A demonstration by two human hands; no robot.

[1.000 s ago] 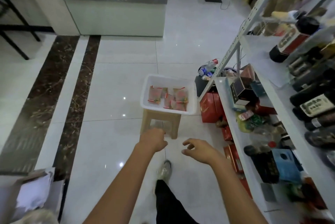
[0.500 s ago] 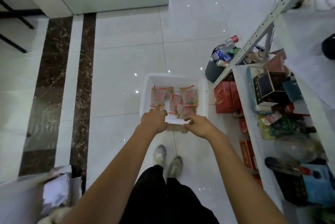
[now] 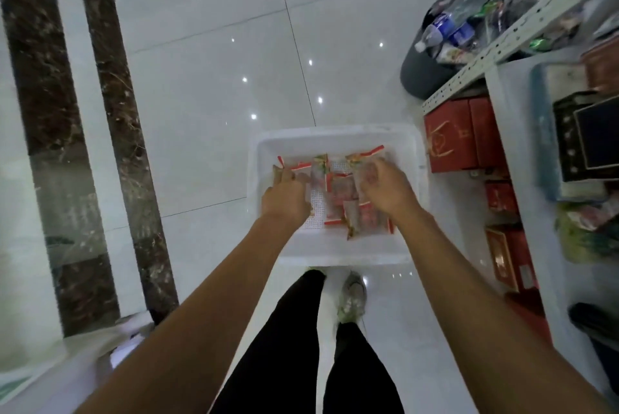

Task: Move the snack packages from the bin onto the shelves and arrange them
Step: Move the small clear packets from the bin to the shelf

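Left hand (image 3: 285,194), right hand (image 3: 385,191) lowered into bin (image 3: 335,254)

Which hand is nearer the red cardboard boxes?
Right. The right hand is over the side of the white plastic bin beside the red cardboard boxes; the left hand is over its far side.

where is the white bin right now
Head view, centre: the white bin sits just ahead of the person's shoe, left of the red boxes under the shelf.

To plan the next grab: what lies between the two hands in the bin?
In the head view, snack packages and a patch of bare floor of the bin lie between the left hand and right hand.
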